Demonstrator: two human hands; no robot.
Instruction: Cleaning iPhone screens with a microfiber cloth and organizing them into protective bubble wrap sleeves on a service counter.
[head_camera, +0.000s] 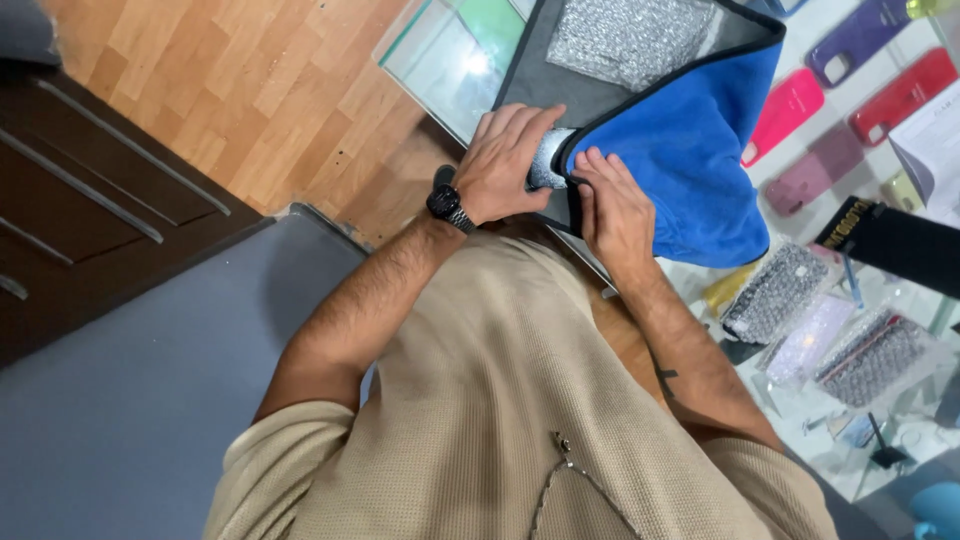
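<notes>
Beyond the glass worktop (440, 60), coloured phone cases lie in a loose group: purple (858, 38), red (902, 95), bright pink (783, 115) and mauve (812, 170). Nearer, three bubble-wrapped packets (776, 292) lie side by side. Left of the worktop is wooden flooring (250, 90).

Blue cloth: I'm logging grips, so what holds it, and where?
The right hand pinches the blue cloth at its black-trimmed edge; the left hand presses beside it.
</notes>
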